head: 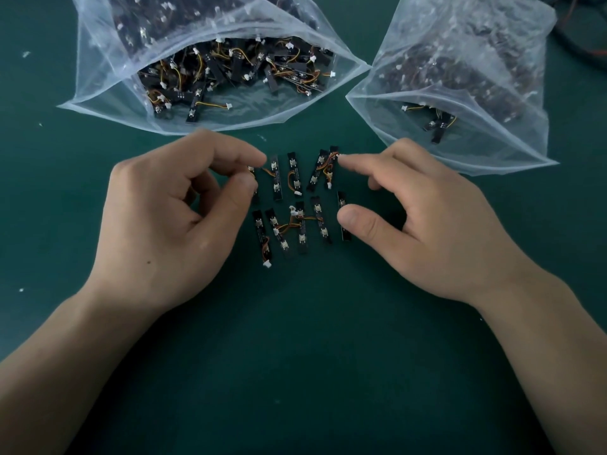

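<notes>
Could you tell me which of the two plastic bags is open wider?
The bag beyond the left hand: its mouth gapes wide over a heap of black boards, while the other bag shows only a few.

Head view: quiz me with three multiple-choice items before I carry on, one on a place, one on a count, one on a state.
1. Where do the laid-out strip boards lie?
A. on a white tray
B. on the green mat between the left hand and right hand
C. in a cardboard box

2. How many clear plastic bags lie beyond the hands?
A. two
B. one
C. four

3. How is the larger bag, at the picture's left?
A. sealed and flat
B. empty
C. open at its mouth, with boards showing

Answers:
1 B: the boards sit in two rows on the mat between the hands.
2 A: the larger bag and a second bag are the only ones.
3 C: its mouth gapes toward the hands and wired boards are visible inside.
</notes>
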`<action>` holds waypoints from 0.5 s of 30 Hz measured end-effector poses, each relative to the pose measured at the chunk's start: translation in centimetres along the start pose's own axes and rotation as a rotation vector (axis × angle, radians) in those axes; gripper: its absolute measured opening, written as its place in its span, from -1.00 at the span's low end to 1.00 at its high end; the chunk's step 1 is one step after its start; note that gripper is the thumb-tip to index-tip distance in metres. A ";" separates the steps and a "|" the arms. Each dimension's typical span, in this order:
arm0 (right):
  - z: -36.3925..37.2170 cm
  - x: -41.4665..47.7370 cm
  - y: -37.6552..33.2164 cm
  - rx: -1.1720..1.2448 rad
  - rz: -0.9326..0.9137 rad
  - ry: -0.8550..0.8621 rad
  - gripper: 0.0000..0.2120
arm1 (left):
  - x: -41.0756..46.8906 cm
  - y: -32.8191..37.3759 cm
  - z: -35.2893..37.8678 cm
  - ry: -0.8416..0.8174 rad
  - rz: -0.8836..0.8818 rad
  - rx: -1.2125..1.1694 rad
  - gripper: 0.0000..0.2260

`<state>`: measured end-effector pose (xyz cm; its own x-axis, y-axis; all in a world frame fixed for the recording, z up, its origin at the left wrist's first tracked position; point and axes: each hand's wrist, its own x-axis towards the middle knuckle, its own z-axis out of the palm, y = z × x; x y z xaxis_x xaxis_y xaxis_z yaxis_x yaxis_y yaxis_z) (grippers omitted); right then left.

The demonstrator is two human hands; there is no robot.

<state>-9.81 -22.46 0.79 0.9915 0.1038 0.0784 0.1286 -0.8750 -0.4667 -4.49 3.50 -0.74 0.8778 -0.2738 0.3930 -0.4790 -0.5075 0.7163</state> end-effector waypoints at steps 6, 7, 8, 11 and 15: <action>0.7 0.2 -0.3 -0.045 -0.066 0.014 -0.42 | 0.0 0.0 0.0 -0.008 0.006 0.003 -0.86; 0.8 0.2 -0.5 -0.048 -0.089 0.016 -0.43 | 0.0 0.0 0.0 -0.008 0.005 0.002 -0.86; 0.9 0.3 -0.6 -0.051 -0.113 0.019 -0.44 | 0.0 0.0 0.0 -0.007 0.003 0.000 -0.86; 1.0 0.4 -0.8 -0.054 -0.155 0.014 -0.48 | 0.0 0.0 -0.1 -0.012 -0.009 -0.005 -0.86; 1.1 0.5 -0.9 -0.063 -0.160 0.001 -0.50 | 0.0 0.2 -0.1 -0.026 -0.007 -0.002 -0.86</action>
<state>-9.40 -21.13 0.26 0.9583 0.2439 0.1486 0.2835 -0.8752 -0.3919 -4.59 3.50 -0.56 0.8810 -0.2911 0.3731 -0.4728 -0.5077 0.7202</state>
